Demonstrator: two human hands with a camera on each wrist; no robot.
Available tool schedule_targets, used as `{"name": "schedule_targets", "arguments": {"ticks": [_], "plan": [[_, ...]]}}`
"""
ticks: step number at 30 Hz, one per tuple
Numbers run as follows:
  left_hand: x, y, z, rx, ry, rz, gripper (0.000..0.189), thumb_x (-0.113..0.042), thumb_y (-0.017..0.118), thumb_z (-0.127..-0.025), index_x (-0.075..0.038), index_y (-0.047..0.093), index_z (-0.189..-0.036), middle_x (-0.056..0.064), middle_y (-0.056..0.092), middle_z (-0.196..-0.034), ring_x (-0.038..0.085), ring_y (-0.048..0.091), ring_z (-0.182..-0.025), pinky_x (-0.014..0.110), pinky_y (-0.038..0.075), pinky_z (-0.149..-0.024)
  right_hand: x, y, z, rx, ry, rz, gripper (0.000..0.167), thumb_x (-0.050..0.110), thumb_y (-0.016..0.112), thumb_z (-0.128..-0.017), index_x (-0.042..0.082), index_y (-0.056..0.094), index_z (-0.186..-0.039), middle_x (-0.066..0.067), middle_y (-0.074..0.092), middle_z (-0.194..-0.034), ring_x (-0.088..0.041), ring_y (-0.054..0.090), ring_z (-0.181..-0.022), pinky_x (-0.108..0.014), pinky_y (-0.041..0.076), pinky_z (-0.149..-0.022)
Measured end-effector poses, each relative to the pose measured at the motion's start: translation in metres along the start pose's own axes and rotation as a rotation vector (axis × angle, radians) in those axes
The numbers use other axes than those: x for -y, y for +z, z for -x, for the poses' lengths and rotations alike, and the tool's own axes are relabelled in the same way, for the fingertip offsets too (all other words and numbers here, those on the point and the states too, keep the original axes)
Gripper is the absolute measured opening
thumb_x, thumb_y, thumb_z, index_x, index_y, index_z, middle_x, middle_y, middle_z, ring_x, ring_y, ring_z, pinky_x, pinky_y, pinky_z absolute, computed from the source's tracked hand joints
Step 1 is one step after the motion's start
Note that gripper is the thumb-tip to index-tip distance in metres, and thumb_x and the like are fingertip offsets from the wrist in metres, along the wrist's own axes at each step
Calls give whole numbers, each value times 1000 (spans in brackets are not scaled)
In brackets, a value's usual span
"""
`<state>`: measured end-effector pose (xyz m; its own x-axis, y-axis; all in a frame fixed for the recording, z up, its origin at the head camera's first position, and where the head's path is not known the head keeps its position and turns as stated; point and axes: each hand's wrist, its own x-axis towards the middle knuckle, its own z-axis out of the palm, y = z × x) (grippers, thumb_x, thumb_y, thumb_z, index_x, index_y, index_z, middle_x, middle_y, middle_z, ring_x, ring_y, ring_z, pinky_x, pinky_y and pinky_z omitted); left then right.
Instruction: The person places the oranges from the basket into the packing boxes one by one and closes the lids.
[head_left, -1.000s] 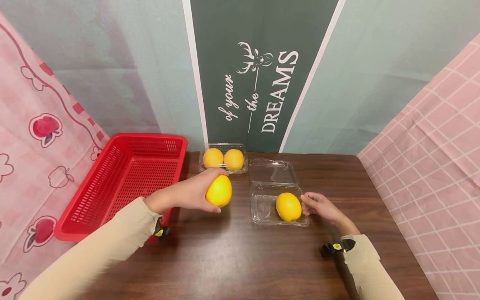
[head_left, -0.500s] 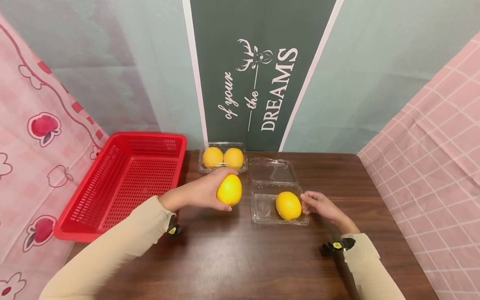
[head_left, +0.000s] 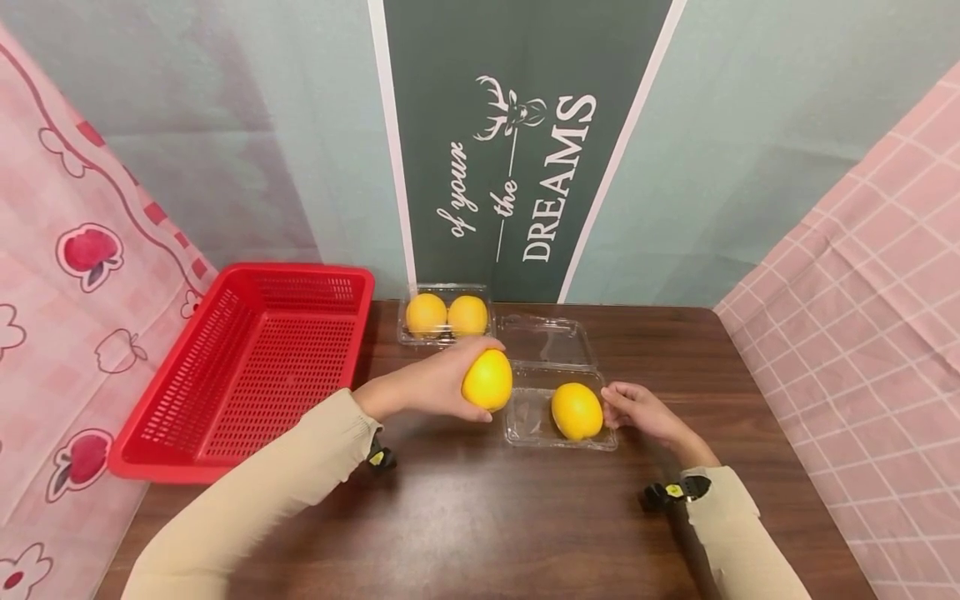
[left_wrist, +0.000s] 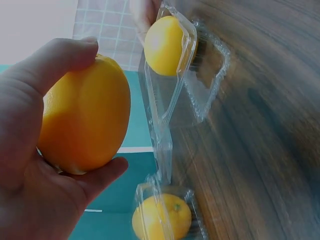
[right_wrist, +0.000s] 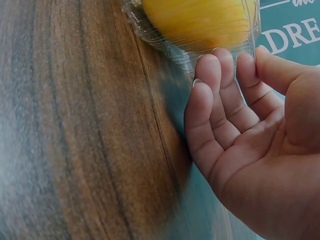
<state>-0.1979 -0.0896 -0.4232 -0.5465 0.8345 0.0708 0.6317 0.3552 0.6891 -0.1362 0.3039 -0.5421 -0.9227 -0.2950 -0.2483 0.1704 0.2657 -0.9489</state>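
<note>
My left hand [head_left: 438, 381] grips a yellow orange [head_left: 487, 381] between thumb and fingers, held above the table just left of an open clear plastic clamshell box [head_left: 525, 427]. Inside that box, at its right end, sits a second orange [head_left: 577, 412]. The box's lid [head_left: 551, 342] lies folded back toward the wall. At the right side of the box my right hand [head_left: 637, 412] pinches the rim; in the right wrist view the thumb and index finger meet on the clear edge [right_wrist: 256, 37], with the other fingers curled beside it.
Behind my left hand, a clear box with two oranges [head_left: 467, 316] stands against the back wall. A red perforated plastic basket [head_left: 367, 333] is on the left of the brown wooden table [head_left: 480, 517]. Pink cloths hang at both sides.
My left hand has carried its orange rightward, from in front of the two-orange box to the left edge of the open box. The right hand stays at the rim.
</note>
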Motion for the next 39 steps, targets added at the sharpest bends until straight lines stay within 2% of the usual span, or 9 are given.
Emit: {"name": "schedule_targets", "arguments": {"ticks": [11,21,32,39], "plan": [[-4,18,-24,0,23,8,90,-22,92,-71,-5,41,-144,10,49,-139,22,50,-123,40,47,-104,-3,-1,0,6,-13,-8,43,20,43,-111,-21,46,-99,-2,63,-81,-12,61,-71,-27,57,-68],[0,37,-37,-15,-22,14,92,-25,93,-71,-8,41,-145,8,50,-138,18,54,-120,36,49,-101,-4,1,-1,15,-28,-24,44,18,43,-111,-24,43,-98,-4,62,-80,-13,61,-71,-27,56,-68],[6,60,-54,-10,-28,-1,95,-26,94,-71,-8,40,-146,10,49,-141,20,53,-123,36,48,-103,-7,2,-1,8,-31,-12,43,19,44,-111,-23,45,-98,-4,62,-81,-13,61,-71,-27,57,-68],[10,74,-58,-13,-36,-19,94,-27,94,-70,-9,41,-146,10,49,-141,19,54,-123,35,47,-104,-10,2,-1,2,-34,-5,41,20,44,-111,-18,49,-95,-5,62,-81,-14,61,-71,-28,57,-68]]}}
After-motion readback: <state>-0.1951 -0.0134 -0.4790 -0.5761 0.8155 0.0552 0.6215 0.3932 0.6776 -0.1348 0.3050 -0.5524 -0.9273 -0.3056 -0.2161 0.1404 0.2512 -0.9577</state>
